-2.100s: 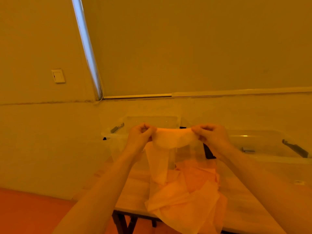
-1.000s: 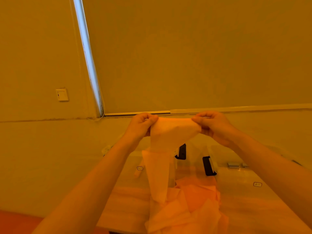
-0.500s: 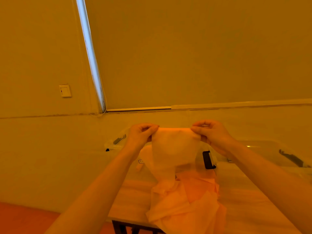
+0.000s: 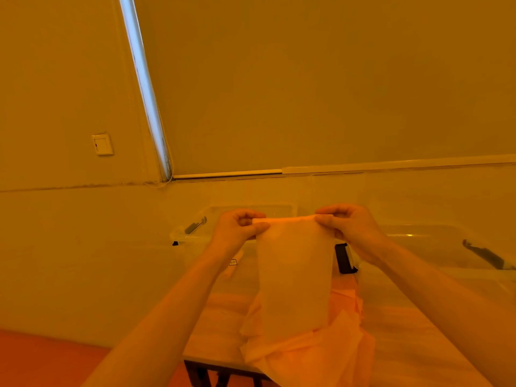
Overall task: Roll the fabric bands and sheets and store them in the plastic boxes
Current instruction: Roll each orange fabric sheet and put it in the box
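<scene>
A pale fabric sheet (image 4: pixel 294 272) hangs flat in the air above the table. My left hand (image 4: pixel 237 230) pinches its top left corner and my right hand (image 4: pixel 349 227) pinches its top right corner. The sheet's lower end reaches a heap of orange fabric sheets (image 4: pixel 312 347) on the table. Behind the hands stand two clear plastic boxes: one at the left (image 4: pixel 190 236) and one at the right (image 4: pixel 435 247), both with dark latches.
A light wooden table (image 4: pixel 220 325) carries the boxes and fabric; its left edge drops to an orange floor (image 4: pixel 42 358). A wall (image 4: pixel 83 247) with a switch plate (image 4: pixel 102 144) stands close behind, below a drawn window blind (image 4: pixel 307 79).
The sheet, bunched between my hands earlier, now hangs spread flat and wider. My hands have come down from the raised position, and the view has tilted so the boxes show again.
</scene>
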